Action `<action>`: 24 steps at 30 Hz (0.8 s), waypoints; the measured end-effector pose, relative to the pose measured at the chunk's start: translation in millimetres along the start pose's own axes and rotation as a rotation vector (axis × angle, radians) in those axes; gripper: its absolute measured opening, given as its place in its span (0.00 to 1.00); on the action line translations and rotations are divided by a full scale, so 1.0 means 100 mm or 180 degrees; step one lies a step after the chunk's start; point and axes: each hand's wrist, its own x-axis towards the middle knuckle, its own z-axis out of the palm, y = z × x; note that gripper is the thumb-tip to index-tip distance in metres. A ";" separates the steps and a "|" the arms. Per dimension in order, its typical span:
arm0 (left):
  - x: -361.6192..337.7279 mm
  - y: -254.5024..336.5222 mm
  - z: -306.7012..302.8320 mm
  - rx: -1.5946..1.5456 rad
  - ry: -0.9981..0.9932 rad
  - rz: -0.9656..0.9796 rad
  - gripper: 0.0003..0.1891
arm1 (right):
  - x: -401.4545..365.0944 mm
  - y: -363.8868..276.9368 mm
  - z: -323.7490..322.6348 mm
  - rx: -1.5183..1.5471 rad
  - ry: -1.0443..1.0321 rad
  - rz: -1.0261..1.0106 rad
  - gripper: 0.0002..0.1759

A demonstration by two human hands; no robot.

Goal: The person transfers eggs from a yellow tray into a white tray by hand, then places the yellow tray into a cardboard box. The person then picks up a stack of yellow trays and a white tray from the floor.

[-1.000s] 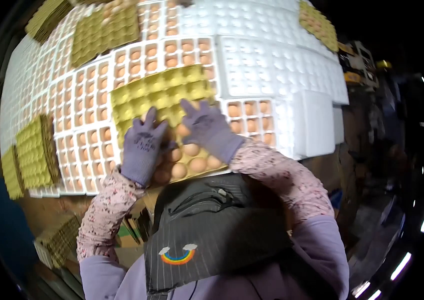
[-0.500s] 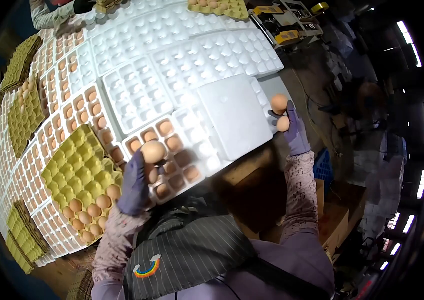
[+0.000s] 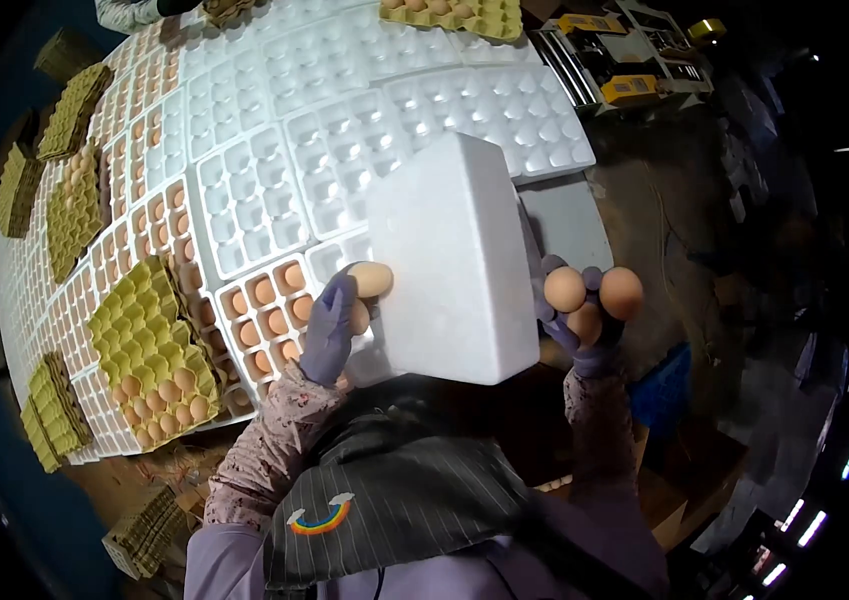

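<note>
My left hand (image 3: 327,330), in a purple glove, is closed around brown eggs (image 3: 371,279); two of them show. It sits at the left side of a white foam lid (image 3: 449,270) that stands tilted above the foam trays in front of me. My gloved right hand (image 3: 592,358) is closed around three brown eggs (image 3: 564,289), just right of the lid's thick side. Left of my left hand, a foam tray (image 3: 266,322) holds brown eggs in its cells. The lid hides part of the trays behind it.
White foam trays (image 3: 249,195) cover the table, several with eggs at left. Yellow pulp trays (image 3: 149,325) lie on top, the nearest partly filled with eggs. A machine with yellow parts (image 3: 629,88) stands at the far right. Another person's sleeve (image 3: 129,12) shows at the top left.
The foam lid has gone from lying flat to tilted up. My left hand has moved right to its side. The right hand has moved lower, and three eggs now show in it.
</note>
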 end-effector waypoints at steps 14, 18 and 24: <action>-0.89 1.05 -1.41 0.2576 0.1886 0.1669 0.19 | 1.17 1.53 0.95 -0.4488 -0.0069 0.0136 0.22; -0.52 0.94 -1.42 0.3806 0.1520 0.1966 0.24 | 1.41 1.87 1.38 -0.6297 -0.0106 -0.0607 0.27; -0.02 0.80 -1.52 0.4513 0.1109 0.1824 0.19 | 1.88 2.17 1.43 -0.7440 -0.0399 -0.0499 0.19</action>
